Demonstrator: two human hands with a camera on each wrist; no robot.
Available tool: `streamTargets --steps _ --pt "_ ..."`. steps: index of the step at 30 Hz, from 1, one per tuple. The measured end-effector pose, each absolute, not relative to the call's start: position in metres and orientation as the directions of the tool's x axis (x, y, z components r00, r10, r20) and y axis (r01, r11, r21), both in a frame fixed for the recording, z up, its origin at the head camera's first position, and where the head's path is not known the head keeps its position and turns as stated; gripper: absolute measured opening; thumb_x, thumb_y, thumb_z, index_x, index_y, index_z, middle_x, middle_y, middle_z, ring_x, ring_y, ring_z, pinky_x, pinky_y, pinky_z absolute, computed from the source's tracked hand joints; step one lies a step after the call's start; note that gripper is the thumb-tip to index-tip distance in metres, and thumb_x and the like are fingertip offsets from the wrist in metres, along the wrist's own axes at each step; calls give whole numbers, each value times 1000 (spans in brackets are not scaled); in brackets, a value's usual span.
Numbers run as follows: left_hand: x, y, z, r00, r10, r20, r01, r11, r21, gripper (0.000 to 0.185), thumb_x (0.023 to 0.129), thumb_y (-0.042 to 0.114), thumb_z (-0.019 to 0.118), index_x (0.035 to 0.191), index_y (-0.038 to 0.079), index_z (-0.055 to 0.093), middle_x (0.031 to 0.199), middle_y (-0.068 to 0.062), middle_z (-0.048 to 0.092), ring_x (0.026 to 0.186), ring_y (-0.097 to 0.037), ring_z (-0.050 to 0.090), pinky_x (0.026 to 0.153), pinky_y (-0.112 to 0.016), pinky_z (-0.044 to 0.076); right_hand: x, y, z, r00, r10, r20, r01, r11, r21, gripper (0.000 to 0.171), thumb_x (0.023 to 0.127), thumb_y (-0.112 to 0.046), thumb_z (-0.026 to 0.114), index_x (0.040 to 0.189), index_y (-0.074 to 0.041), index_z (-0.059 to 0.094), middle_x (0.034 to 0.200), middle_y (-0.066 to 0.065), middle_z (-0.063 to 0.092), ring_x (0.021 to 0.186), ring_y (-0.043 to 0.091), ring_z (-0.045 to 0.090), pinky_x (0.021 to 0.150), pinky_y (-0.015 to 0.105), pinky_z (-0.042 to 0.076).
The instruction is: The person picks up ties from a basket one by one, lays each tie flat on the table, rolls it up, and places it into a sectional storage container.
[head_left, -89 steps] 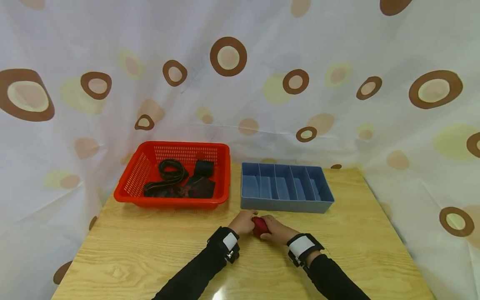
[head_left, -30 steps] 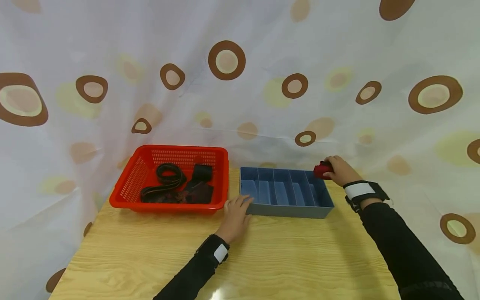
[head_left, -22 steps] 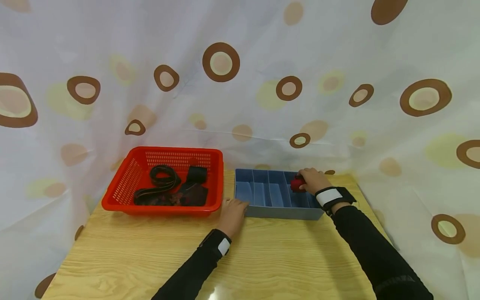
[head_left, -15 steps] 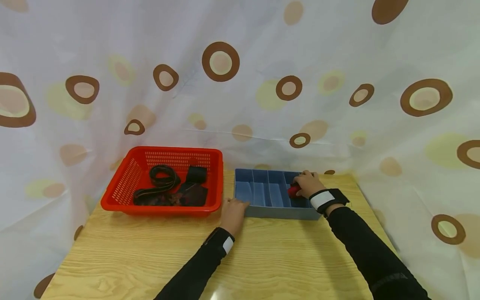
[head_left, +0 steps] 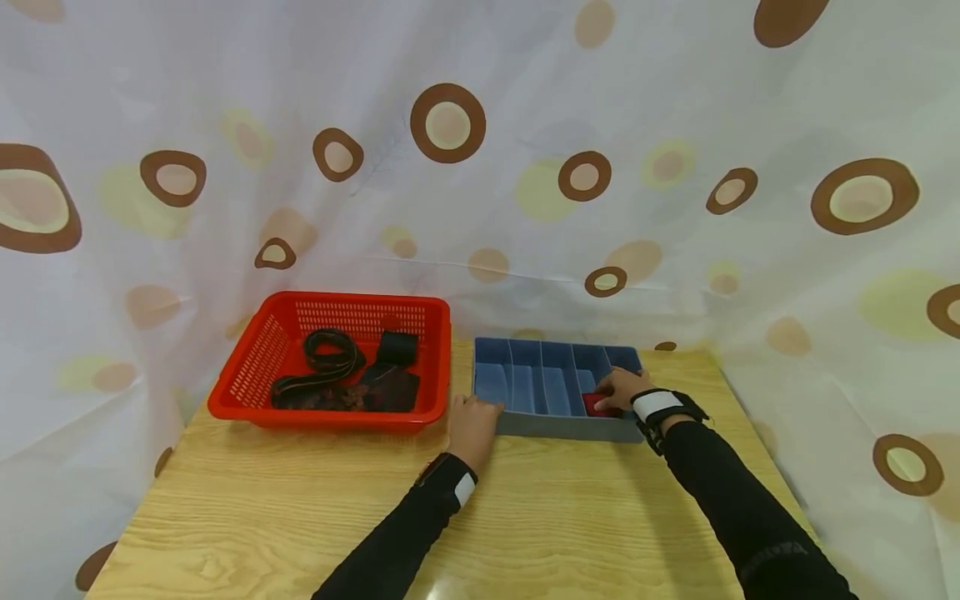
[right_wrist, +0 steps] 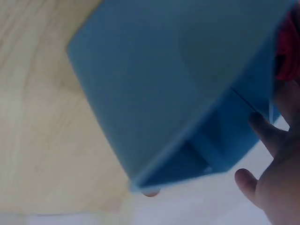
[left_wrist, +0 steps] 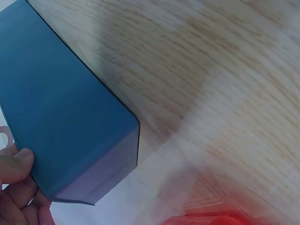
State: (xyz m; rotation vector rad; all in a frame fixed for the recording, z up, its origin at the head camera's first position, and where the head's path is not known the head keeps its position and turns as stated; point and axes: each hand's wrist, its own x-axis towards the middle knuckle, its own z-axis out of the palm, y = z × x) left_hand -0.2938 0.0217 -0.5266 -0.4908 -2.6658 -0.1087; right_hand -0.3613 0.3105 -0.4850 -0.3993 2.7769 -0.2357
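A blue divided box (head_left: 555, 427) stands on the wooden table (head_left: 300, 517). My right hand (head_left: 618, 388) reaches into its right-hand compartment near the front wall and holds a small red roll (head_left: 596, 405) low inside it. The right wrist view shows the box's outer wall (right_wrist: 164, 84), a strip of the red roll (right_wrist: 287, 51) and my right hand (right_wrist: 276, 187) at the right edge. My left hand (head_left: 472, 421) rests against the box's front left corner. In the left wrist view that hand (left_wrist: 14, 187) touches the box (left_wrist: 61, 117) at its edge.
A red mesh basket (head_left: 330, 415) stands left of the box with coiled black belts (head_left: 330, 350) and dark rolled items inside. A spotted curtain hangs close behind and around the table. Bare wood lies in front of both containers.
My right hand carried the red roll from the table front up over the box's far right corner, then down into the right compartment. My left hand moved to the box's left corner and stayed.
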Motion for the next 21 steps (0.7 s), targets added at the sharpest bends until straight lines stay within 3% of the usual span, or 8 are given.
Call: streamTargets --steps 5,10,15,18,21 --pt "-292 18 -531 -847 328 419 352 936 -22 23 79 19 62 90 33 76 70 7 72 66 -13 61 63 -26 28 -355 303 -493 -893 -320 -315 -255 939 -231 34 84 -29 68 111 -7 70 106 13 69 102 37 58 94 72 24" --pt "-290 16 -534 -860 329 391 348 937 -23 23 78 17 63 89 33 76 72 9 72 68 -13 61 63 -26 25 -352 291 -495 -898 -276 -341 -238 960 -151 36 82 -26 70 113 -7 68 110 17 67 108 45 52 95 72 24" --pt "-292 18 -530 -868 335 367 350 936 -28 27 81 15 62 96 33 75 76 10 72 75 -12 62 66 -27 29 -391 310 -535 -882 -231 -410 -233 971 -44 40 80 -39 72 111 -14 71 112 14 67 117 53 44 94 73 23" --pt "-291 14 -525 -852 389 350 408 913 -23 30 86 15 60 112 27 70 96 6 73 90 -14 64 77 -30 40 -425 345 -586 -893 -284 -350 -291 956 -35 47 79 -57 64 115 -26 67 117 5 66 130 50 34 99 76 11" --pt "-278 4 -524 -818 475 324 508 861 18 38 89 18 61 127 19 60 122 -2 63 112 -18 57 92 -38 43 -428 357 -597 -905 -301 -300 -305 952 -34 58 76 -62 63 123 -27 62 126 6 61 136 49 25 99 77 8"
